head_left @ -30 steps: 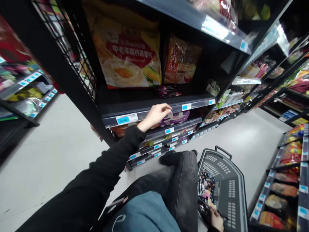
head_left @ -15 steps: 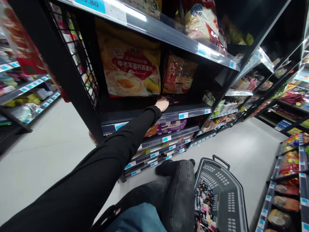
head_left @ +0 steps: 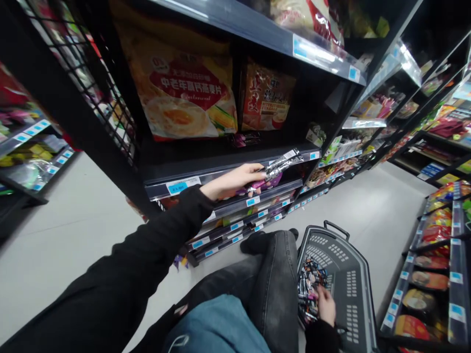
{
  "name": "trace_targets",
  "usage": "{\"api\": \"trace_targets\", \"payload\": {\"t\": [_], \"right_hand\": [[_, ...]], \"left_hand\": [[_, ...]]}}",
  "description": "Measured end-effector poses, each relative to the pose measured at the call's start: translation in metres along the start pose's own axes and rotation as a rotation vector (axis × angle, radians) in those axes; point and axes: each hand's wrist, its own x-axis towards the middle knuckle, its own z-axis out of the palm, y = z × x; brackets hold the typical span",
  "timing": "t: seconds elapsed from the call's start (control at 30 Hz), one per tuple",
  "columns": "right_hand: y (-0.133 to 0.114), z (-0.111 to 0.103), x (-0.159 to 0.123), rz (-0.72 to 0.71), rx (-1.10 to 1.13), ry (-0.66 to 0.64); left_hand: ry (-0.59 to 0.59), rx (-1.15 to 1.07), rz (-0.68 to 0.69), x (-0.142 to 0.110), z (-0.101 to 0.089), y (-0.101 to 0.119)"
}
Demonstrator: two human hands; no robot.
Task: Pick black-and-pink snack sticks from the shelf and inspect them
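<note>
My left hand (head_left: 250, 177) is closed around a few slim, shiny stick packets (head_left: 282, 164), dark silver with some purple. It is in front of the shelf edge, and the packets point away to the right. On the shelf behind lie more small purple and dark packets (head_left: 245, 139), at the foot of a large oatmeal bag (head_left: 187, 98). At the lower right, my right hand (head_left: 326, 306) is down in a grey shopping basket (head_left: 340, 289). Its fingers are bent onto a heap of small wrapped packets (head_left: 309, 282) and seem to pinch some; the fingertips are partly hidden.
A red cereal bag (head_left: 270, 98) stands beside the oatmeal on the black shelf (head_left: 176, 159). Price tags (head_left: 183, 185) line its edge. A wire mesh panel (head_left: 84, 68) closes the left side. My bent knee (head_left: 277, 274) is between shelf and basket. A stocked rack (head_left: 429, 274) stands at right.
My left hand has drawn back from the shelf with stick packets in it. My right hand has come into view in the basket. The view has shifted slightly.
</note>
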Motion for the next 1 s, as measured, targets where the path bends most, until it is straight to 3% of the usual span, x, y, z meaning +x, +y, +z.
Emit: {"api": "trace_targets", "payload": {"t": [0.07,0.17,0.33,0.43,0.53,0.6,0.8,0.9,1.0], "right_hand": [[-0.014,-0.002,0.01,0.04,0.073,0.037],[-0.058,-0.004,0.015,0.049,0.186,0.006],[-0.144,0.0,0.0,-0.176,0.454,-0.11],[-0.16,0.0,-0.007,-0.161,0.484,-0.126],[-0.154,-0.003,-0.014,-0.08,0.487,-0.155],[-0.15,-0.004,-0.019,-0.029,0.484,-0.158],[-0.152,0.014,-0.036,0.116,0.465,-0.113],[-0.151,0.023,-0.04,0.141,0.469,-0.073],[-0.148,0.026,-0.04,0.151,0.467,-0.056]], "left_hand": [[-0.114,-0.105,-0.04,-0.023,0.019,-0.001],[-0.229,-0.152,-0.128,-0.05,0.045,-0.004],[-0.385,-0.077,-0.184,-0.082,0.077,-0.006],[-0.449,0.01,-0.2,-0.096,0.087,-0.01],[-0.468,0.124,-0.177,-0.108,0.095,-0.022],[-0.404,0.316,-0.079,-0.115,0.103,-0.033],[-0.043,1.04,0.415,-0.126,0.137,-0.066],[0.082,1.153,0.613,-0.124,0.146,-0.074],[0.15,1.193,0.72,-0.123,0.148,-0.075]]}}
